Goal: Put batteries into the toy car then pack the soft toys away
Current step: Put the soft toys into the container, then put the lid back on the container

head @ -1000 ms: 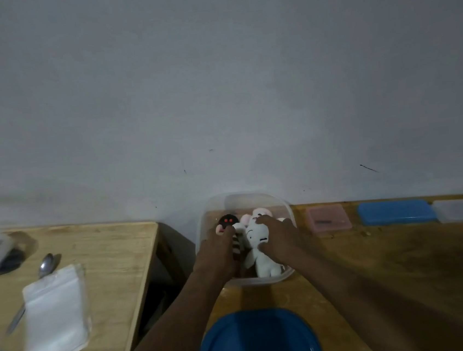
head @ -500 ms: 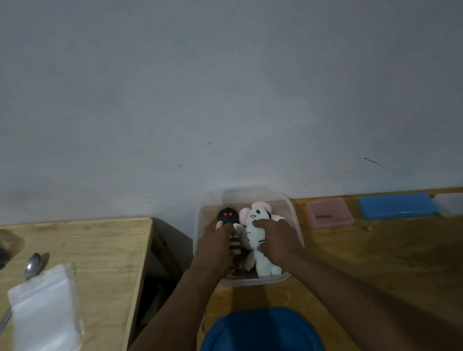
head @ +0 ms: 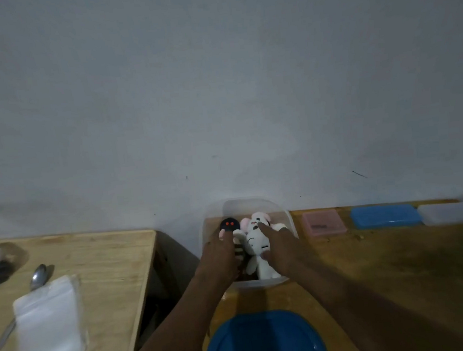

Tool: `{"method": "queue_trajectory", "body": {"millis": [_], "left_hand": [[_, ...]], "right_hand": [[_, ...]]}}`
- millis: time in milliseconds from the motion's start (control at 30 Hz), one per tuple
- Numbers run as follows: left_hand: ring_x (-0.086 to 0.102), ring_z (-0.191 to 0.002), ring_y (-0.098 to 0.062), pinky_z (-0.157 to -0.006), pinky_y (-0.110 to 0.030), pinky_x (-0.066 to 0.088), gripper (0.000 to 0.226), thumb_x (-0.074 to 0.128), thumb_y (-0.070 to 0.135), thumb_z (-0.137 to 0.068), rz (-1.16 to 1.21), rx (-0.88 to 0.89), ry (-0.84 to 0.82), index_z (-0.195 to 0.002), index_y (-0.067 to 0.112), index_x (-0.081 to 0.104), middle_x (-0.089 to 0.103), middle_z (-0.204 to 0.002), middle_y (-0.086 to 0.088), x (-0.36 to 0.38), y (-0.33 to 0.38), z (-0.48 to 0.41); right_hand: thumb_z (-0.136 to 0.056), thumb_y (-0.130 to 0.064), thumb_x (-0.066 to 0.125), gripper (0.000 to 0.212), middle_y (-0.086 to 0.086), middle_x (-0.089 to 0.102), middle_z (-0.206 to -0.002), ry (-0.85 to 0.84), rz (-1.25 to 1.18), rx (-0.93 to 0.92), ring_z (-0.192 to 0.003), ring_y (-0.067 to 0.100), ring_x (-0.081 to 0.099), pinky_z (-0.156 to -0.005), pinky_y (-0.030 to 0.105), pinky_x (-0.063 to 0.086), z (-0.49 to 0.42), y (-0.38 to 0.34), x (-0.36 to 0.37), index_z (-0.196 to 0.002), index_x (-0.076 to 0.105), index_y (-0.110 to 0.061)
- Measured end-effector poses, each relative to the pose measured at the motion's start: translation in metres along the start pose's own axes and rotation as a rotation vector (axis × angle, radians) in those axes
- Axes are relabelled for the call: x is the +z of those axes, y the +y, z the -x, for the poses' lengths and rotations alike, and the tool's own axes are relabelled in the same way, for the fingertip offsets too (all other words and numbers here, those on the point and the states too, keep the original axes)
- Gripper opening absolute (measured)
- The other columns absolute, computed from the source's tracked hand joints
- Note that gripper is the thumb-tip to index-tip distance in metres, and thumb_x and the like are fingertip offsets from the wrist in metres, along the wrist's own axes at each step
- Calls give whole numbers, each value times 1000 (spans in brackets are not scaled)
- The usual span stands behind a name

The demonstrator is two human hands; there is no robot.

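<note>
Tub [head: 289, 220]: clear, far centre, against the wall.
Toys: white one [head: 256, 242] and black one [head: 229, 224] lie inside.
Left hand [head: 219, 258]: flat, fingers loosely spread on black toy.
Right hand [head: 282, 248]: spread, pressing white toy.
Lid [head: 263, 343]: blue, near.

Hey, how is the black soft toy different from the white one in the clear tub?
The black soft toy has a dark round head with two red eyes; the white soft toy is pale with pink ears. The black one sits at the tub's left under the left hand; the white one lies in the middle, under the right hand. Both are inside the clear tub.
</note>
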State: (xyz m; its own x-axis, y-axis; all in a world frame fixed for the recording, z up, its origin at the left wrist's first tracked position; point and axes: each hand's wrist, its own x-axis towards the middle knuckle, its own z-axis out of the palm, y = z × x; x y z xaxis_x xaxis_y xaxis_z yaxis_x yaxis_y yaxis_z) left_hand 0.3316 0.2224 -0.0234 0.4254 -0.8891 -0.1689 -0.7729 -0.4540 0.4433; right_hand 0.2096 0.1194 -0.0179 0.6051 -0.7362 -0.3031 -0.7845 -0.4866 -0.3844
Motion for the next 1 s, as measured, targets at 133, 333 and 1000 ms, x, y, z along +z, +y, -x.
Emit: {"method": "queue_trajectory", "body": {"millis": [133, 333, 1000], "left_hand": [[50, -115, -27, -95, -38, 49, 52, 57, 22, -91, -38, 32, 108, -138, 16, 37, 47, -134, -11, -8, 0, 24], [49, -116, -29, -94, -41, 49, 49, 50, 28, -93, -105, 87, 241, -139, 17, 39, 47, -136, -12, -9, 17, 71], [48, -121, -32, -100, -41, 43, 54, 51, 35, -96, -40, -240, 2, -144, 16, 35, 44, -138, -15, 82, 9, 251]], "right_hand": [[-95, -28, 52, 55, 11, 45, -134, 149, 43, -80, -113, 26, 52, -86, 30, 45, 22, 1, -4, -145, 30, -25], [-91, -31, 51, 44, 9, 51, -131, 310, 90, -234, -117, 27, 48, -97, 37, 42, 64, 11, -7, -133, 48, -19], [-95, -35, 51, 39, 13, 48, -127, 48, 41, 30, -105, 27, 53, -79, 32, 46, 244, 69, 91, -126, 47, -13]]}}
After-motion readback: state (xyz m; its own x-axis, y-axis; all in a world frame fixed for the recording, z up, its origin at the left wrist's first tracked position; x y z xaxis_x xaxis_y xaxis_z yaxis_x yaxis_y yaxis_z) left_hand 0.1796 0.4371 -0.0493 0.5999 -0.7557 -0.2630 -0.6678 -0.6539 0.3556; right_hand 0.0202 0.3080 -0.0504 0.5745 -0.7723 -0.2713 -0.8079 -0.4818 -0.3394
